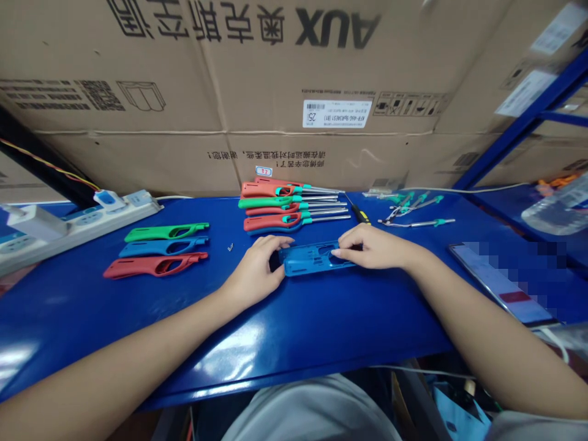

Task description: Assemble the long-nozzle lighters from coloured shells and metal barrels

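A blue plastic lighter casing (pixel 305 264) is between my hands over the middle of the table, its hollow inside facing up. It looks like two halves lying side by side. My left hand (pixel 258 267) grips the left end with thumb and fingers. On the right end, my right hand (pixel 379 246) is closed, its thumb pressing near the trigger opening. Just beyond lies a stack of assembled stick lighters (pixel 271 205) in red, green and blue, with metal tubes pointing right. A screwdriver with a black and yellow handle (pixel 362 216) lies behind my right hand.
At left lie green (pixel 158 233), blue (pixel 149 247) and red casings (pixel 138 267), with small screws (pixel 230 247) nearby. A power strip (pixel 87 223) borders the left. Metal tubes with green parts (pixel 413 205) and a phone (pixel 503 285) are at right. Cardboard boxes (pixel 257 86) wall the back.
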A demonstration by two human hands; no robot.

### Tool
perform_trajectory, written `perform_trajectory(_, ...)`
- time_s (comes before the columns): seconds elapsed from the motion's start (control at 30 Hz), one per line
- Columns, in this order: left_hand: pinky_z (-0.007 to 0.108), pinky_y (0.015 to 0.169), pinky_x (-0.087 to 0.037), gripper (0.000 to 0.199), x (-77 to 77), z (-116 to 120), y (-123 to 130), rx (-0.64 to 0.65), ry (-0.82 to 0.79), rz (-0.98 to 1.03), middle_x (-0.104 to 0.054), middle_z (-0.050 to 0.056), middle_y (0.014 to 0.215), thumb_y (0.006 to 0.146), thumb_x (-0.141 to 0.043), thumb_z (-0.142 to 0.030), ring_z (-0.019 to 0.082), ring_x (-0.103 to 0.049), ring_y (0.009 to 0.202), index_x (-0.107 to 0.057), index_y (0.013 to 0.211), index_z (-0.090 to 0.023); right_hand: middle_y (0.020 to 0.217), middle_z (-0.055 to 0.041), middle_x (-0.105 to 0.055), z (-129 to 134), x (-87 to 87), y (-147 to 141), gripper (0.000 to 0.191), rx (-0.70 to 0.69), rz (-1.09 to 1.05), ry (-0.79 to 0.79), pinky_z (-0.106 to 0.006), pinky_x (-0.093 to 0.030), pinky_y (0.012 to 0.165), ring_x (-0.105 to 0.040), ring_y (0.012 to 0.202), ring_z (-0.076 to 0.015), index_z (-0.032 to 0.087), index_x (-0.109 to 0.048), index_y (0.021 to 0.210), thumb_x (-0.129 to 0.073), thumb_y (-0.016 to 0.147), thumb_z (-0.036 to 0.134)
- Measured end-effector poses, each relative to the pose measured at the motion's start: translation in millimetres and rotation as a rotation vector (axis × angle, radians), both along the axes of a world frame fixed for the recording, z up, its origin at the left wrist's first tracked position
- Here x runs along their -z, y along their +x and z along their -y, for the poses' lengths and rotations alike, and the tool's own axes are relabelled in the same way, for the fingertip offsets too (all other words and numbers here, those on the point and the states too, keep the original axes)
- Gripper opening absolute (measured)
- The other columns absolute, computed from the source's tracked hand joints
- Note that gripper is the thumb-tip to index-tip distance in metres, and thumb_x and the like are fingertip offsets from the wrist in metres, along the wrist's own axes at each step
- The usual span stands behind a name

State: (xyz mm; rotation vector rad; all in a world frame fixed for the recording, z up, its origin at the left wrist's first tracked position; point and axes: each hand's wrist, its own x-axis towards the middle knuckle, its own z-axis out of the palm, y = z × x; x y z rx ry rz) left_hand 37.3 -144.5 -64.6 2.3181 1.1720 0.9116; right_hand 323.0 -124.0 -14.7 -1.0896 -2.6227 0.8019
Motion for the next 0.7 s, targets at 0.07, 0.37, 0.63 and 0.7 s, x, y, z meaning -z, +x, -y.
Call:
perform_trajectory(0.07,0.044,0.096,-0.054,0.036,0.4,-0.2,0.2,-0.006,0.002,0.004,-0.070,0.008,0.114,0.086,-0.065,-0.017,0.025,-0.065,0.107,-0.063,0.122,-0.018,0.056,0.0048,-0.034,0.4,1.9,-0.2,0.051,-0.013,0.068,-0.052,-0.028,-0.026,0.054,-0.032,0.053,-0.0097,0.020,-0.034,0.057,-0.050,0.098,0.047)
perform_trajectory(0.37,0.046,0.098,-0.054,0.031,0.1,-0.3,-0.2,-0.018,0.012,-0.015,-0.070,0.008,0.118,0.090,-0.064,-0.024,0.026,-0.064,0.110,-0.064,0.121,-0.019,0.051,0.0028,-0.045,2.6,2.1,-3.5,0.052,0.027,0.229,0.058,-0.029,-0.025,0.052,-0.037,0.049,-0.0100,0.018,-0.047,0.054,-0.054,0.095,0.049)
perform_trajectory(0.63,0.047,0.109,-0.050,0.029,-18.4,21.9,7.0,0.080,0.118,-0.118,-0.065,0.011,0.129,0.100,-0.053,-0.028,0.026,-0.059,0.124,-0.062,0.126,-0.020,0.052,0.0017,-0.051,5.2,1.8,-8.2,0.050,0.051,0.264,0.147,-0.028,-0.025,0.052,-0.038,0.049,-0.0099,0.018,-0.049,0.054,-0.058,0.094,0.047)
perform_trajectory(0.7,0.048,0.113,-0.047,0.035,-20.7,28.7,8.8,0.151,0.124,-0.183,-0.062,0.011,0.137,0.100,-0.054,-0.032,0.027,-0.055,0.131,-0.059,0.133,-0.020,0.055,0.0005,-0.055,4.9,2.4,-8.1,0.048,0.042,0.252,0.158,-0.028,-0.026,0.053,-0.041,0.050,-0.0105,0.018,-0.052,0.057,-0.058,0.095,0.046)
